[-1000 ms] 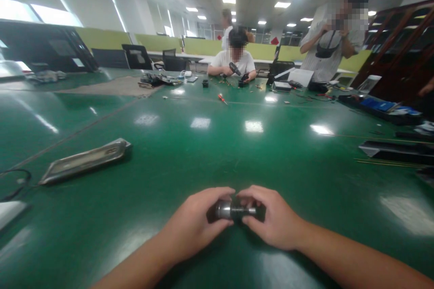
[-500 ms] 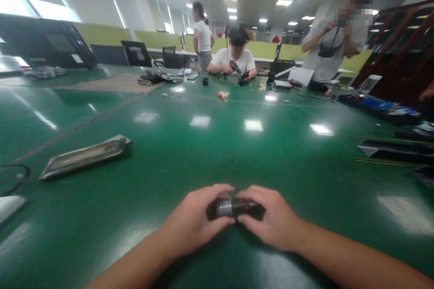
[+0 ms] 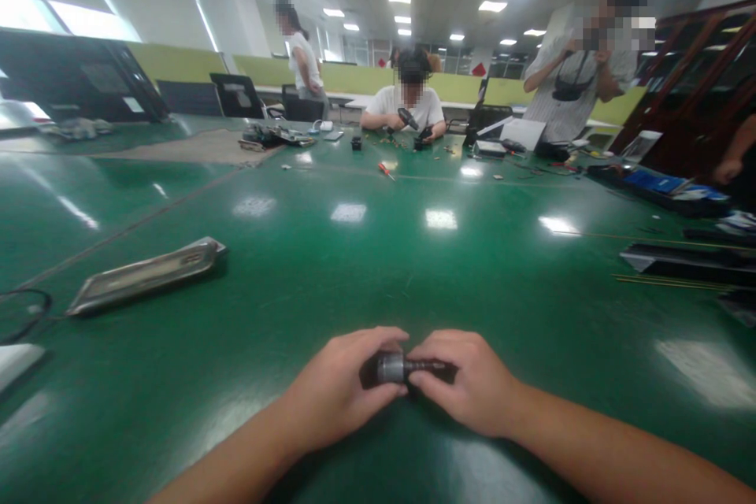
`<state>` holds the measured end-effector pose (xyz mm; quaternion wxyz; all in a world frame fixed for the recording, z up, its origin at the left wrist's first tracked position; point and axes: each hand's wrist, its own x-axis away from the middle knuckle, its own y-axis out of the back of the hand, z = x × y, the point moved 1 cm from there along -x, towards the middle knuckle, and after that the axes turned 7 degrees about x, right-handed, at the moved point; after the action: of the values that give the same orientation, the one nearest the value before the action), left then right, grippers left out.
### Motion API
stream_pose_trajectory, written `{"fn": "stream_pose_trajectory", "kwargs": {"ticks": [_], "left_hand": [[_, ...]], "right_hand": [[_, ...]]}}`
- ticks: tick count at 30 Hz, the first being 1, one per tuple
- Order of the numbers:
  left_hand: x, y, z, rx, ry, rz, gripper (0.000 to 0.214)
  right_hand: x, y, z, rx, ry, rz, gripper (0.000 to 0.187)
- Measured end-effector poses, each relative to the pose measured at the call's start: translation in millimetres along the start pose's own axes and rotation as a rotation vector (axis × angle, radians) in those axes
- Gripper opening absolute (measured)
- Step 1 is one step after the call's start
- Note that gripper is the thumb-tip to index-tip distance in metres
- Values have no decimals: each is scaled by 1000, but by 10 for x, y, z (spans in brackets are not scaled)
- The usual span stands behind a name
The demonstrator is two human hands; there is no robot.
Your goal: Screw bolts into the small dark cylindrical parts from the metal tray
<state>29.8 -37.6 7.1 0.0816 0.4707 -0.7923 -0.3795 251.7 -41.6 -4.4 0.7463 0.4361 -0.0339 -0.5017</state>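
Note:
Low over the green table (image 3: pixel 331 276), a short grey metal cylinder (image 3: pixel 390 367) with a dark, thin shaft (image 3: pixel 426 366) lies sideways between my hands. I cannot make out its exact kind. My left hand (image 3: pixel 331 378) is curled round the cylinder, thumb below and fingers above, hiding its left end. On the other side, the fingers and thumb of my right hand (image 3: pixel 478 386) close on the shaft where it meets the cylinder. The shaft's far end reaches into the right palm's shadow.
A long metal tray-like piece (image 3: pixel 147 276) lies at left. A red screwdriver (image 3: pixel 386 171) rests farther off. Across the table a seated person (image 3: pixel 402 106) holds a power drill (image 3: pixel 407 118). Black parts (image 3: pixel 685 260) and thin rods (image 3: pixel 667 280) lie at right.
My right fingers have closed in on the shaft, which now looks thinner and sharper. In the background, a standing person has moved left, and another person's arm shows more at the right edge.

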Motion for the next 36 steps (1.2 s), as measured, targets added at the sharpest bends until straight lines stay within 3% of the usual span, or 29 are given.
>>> {"fn": "stream_pose_trajectory", "kwargs": {"ticks": [9, 16, 36], "left_hand": [[-3, -6, -39, -5, -31, -25, 47], [0, -3, -21, -12, -30, -33, 43], [-3, 15, -44, 2, -28, -50, 38]], "right_hand": [[-7, 31, 31, 0, -19, 78, 25], [1, 16, 17, -20, -20, 70, 14], [-11, 36, 46, -18, -28, 36, 15]]}}
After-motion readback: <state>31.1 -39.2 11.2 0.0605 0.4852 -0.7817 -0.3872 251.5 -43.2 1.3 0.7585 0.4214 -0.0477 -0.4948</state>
